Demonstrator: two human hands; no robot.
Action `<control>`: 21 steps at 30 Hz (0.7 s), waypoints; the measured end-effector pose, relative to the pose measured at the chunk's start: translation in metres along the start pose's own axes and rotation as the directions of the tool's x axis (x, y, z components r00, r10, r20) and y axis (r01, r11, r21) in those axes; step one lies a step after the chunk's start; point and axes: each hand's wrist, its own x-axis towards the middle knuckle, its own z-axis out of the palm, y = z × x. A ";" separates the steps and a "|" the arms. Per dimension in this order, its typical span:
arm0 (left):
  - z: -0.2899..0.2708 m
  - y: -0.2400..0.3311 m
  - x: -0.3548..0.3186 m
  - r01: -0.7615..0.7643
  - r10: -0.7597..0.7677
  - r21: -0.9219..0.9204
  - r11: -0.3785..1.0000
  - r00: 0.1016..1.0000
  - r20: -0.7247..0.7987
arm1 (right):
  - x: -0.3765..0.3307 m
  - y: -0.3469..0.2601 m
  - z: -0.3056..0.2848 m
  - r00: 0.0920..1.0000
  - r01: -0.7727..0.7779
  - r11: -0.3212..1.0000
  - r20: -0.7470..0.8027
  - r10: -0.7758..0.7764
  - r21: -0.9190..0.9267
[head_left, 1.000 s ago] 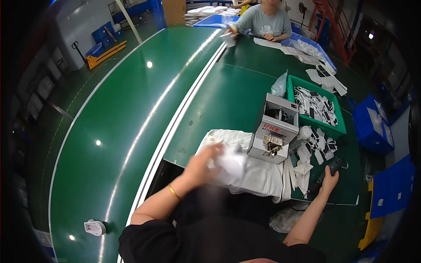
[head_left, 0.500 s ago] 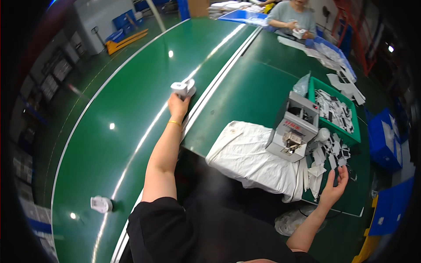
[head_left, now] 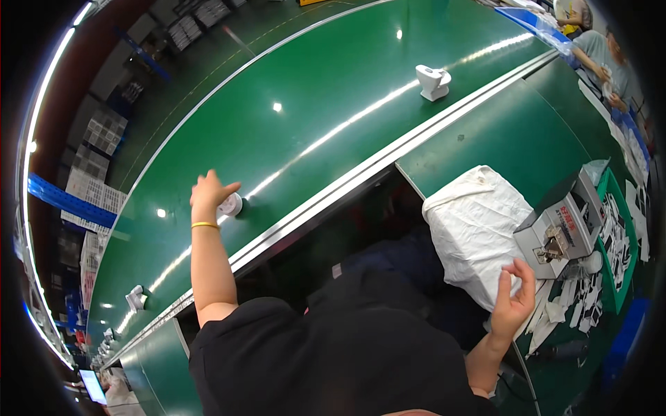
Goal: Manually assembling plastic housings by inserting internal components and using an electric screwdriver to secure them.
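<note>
My left hand (head_left: 210,192) is over the green belt with its fingers spread. It reaches at a white rounded piece (head_left: 232,205), which it partly hides; whether they touch I cannot tell. Farther along the belt, to the right, a small white toilet-shaped piece (head_left: 433,82) stands upright by itself. My right hand (head_left: 513,298) hovers by the right edge of a white cloth (head_left: 472,215), fingers curved, thumb apart from them, nothing visible between. Next to that hand a grey box-shaped machine (head_left: 560,232) stands on the green worktable (head_left: 499,132).
A green crate (head_left: 610,291) of white and black strips stands beyond the machine, with loose strips (head_left: 586,301) beside it. Another white piece (head_left: 136,298) sits on the belt at lower left. A white rail (head_left: 361,184) edges the belt. A co-worker (head_left: 610,66) sits at far right.
My left hand has let go of the white toilet-shaped piece and moved to the rounded one. The view has swung left. My right hand has moved from the loose strips toward the cloth.
</note>
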 end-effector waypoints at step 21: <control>-0.027 0.339 -0.352 0.114 0.959 -0.992 0.054 -0.282 0.019 | -0.038 -0.043 -0.008 0.929 0.055 0.933 -0.324 -0.179 -0.356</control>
